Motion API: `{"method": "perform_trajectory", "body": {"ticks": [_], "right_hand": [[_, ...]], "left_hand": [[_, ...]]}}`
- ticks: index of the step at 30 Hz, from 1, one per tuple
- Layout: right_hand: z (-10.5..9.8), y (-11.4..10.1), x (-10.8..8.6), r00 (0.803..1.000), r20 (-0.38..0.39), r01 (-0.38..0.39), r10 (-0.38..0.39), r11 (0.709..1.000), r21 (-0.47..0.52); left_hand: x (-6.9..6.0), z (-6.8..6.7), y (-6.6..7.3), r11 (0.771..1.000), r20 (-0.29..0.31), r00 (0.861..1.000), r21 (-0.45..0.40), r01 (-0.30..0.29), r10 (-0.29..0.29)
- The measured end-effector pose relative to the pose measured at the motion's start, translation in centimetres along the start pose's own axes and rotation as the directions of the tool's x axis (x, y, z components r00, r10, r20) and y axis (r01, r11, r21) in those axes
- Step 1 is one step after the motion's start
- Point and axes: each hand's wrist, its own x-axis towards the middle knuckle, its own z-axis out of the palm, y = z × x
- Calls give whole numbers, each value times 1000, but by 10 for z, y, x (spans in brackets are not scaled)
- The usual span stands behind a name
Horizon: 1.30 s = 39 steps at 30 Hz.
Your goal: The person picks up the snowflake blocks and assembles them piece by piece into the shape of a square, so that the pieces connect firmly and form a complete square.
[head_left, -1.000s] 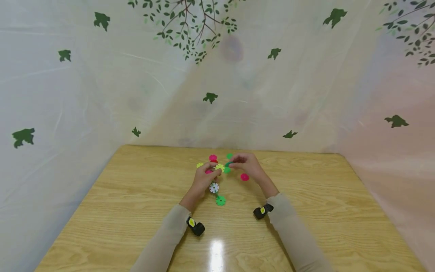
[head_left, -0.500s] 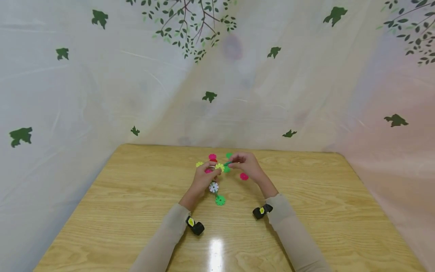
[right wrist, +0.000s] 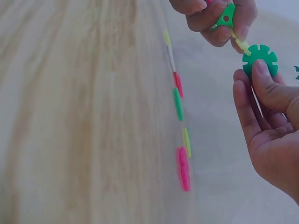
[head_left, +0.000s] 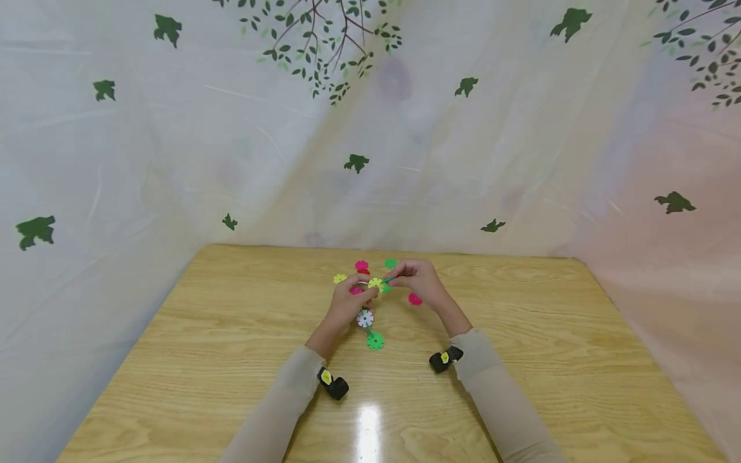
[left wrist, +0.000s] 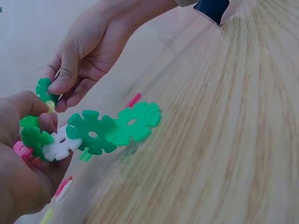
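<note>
Left of a yellow disc (head_left: 375, 285), the left hand (head_left: 347, 302) has its fingers curled round a disc chain (left wrist: 91, 122); right of the yellow disc and touching it, a dark green disc (right wrist: 259, 59) is pinched between thumb and fingers of the right hand (head_left: 421, 281). On its near side are a white disc (head_left: 365, 313) and bright green disc (head_left: 375, 345).

Soft, even light — a white glare (head_left: 368, 432) streaks the table (head_left: 402, 402), while both wrist views look hazy.
</note>
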Motion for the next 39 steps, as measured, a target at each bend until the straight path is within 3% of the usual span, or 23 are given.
{"method": "perform_trajectory", "body": {"ticks": [15,23,30,39], "right_hand": [[4,-1,4,999,-55,4,-4,1000,-1],[5,-2,4,997,-65,-41,42,999,5],[6,-4,2,998,-60,-15,15,1000,-3],[6,-1,1,997,-70,-27,29,999,29]], "left_hand": [[1,1,1,999,20,1000,-46,6,-5],[-2,0,4,1000,36,999,-22,-7,7],[-3,-1,7,1000,51,999,-12,-6,7],[-6,3,6,1000,26,1000,-26,-10,11]]}}
